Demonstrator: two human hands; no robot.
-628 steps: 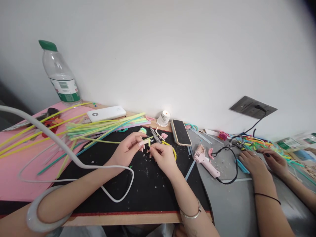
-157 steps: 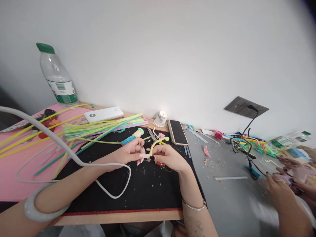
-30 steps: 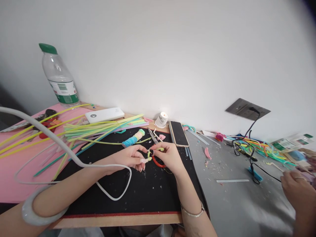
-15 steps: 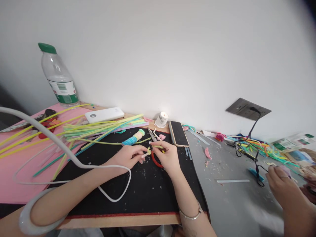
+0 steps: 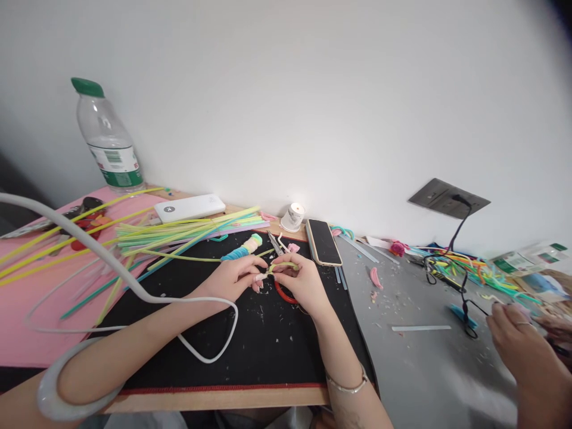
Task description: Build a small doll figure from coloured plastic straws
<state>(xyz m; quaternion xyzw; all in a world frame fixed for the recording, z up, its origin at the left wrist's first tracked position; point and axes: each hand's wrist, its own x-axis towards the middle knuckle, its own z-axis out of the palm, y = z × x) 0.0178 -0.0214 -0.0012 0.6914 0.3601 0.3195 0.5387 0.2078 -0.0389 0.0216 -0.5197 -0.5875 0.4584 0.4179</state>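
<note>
My left hand (image 5: 232,279) and my right hand (image 5: 300,281) meet over the black mat (image 5: 250,345). Both pinch a small yellow-green straw piece (image 5: 280,266) bent into a loop between the fingertips. A red ring (image 5: 284,293) lies on the mat just under my right hand. A blue-wound straw roll with a pale green end (image 5: 243,248) lies behind my left hand. Small scissors (image 5: 273,243) rest beyond the fingers.
A bundle of long coloured straws (image 5: 187,229) lies at the left, with a water bottle (image 5: 108,140), a white power bank (image 5: 190,207), a lit candle (image 5: 294,216) and a phone (image 5: 324,241) along the wall. Another person's hand (image 5: 521,342) works at the right near black cables (image 5: 451,280).
My hands have drawn closer and the straw loop is bent tighter between them. The other person's hand at the right has shifted slightly.
</note>
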